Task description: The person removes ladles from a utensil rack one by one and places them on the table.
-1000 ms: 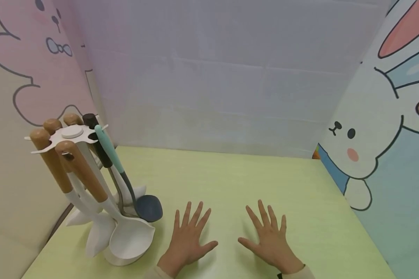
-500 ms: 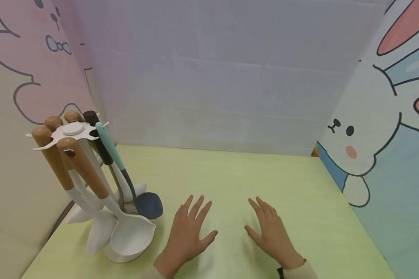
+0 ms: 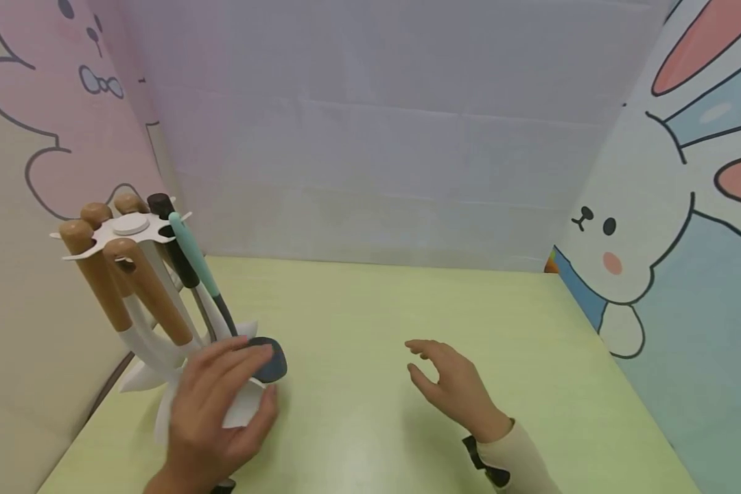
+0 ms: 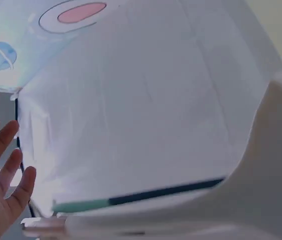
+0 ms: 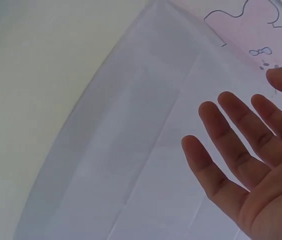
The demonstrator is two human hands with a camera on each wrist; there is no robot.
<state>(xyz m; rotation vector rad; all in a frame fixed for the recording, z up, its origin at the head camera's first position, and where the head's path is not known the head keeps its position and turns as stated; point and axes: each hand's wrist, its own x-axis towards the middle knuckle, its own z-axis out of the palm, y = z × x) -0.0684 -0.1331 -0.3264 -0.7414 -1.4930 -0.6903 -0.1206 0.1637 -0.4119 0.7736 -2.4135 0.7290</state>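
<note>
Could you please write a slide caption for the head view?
Left hand in front of a kitchen utensil rack, right hand over a yellow-green table.

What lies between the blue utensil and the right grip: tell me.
In the head view, only bare table lies between the blue utensil and right grip.

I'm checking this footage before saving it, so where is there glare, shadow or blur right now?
Head view: pale sheen on the table near bottom middle, faint shadow below the right grip; left wrist view: glare whitening the cloth at left, green handle soft; right wrist view: dimmer, no harsh glare.
</note>
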